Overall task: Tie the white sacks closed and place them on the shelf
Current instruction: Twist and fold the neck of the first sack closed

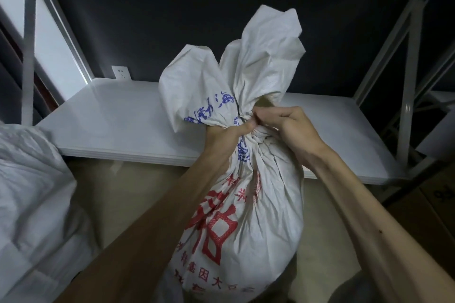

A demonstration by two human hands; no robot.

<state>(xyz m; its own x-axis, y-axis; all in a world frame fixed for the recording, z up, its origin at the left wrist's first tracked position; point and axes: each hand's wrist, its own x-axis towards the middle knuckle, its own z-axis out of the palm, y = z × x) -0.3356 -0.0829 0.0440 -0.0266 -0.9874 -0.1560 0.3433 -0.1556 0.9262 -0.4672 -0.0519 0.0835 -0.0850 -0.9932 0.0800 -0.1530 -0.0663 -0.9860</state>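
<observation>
So the white sack point(246, 229) — red print on the belly, blue print up by the neck — is seen upright in the near middle, just this side of the near edge of the shelf board point(110, 115). It isn't on the shelf. Its bottom is cut off by the frame, so what it's resting on can't be told.

The neck is gathered tight and gripped from both sides. The left hand point(221, 140) is wrapped round the gathered fabric from the left, thumb pressed in on top. The right hand point(293, 125) is curled in from the right, its fingertips pinching the fabric right at the cinch. The two hands are practically touching there. A bunched twist of cloth is visible between them, but whether it's a finished knot can't be made out. Above the hands the loose top of the sack is fanned out in two big flaps against the dark wall point(197, 7).

A second white sack point(32, 192) is slumped at the near left, next to the board's left corner. A wall socket point(120, 72) is mounted on the far wall just above the board. Metal uprights point(411, 56) are seen on the right — and a cardboard box point(433, 206) is tucked low on that side. A beige floor point(123, 192) is visible under the board.
</observation>
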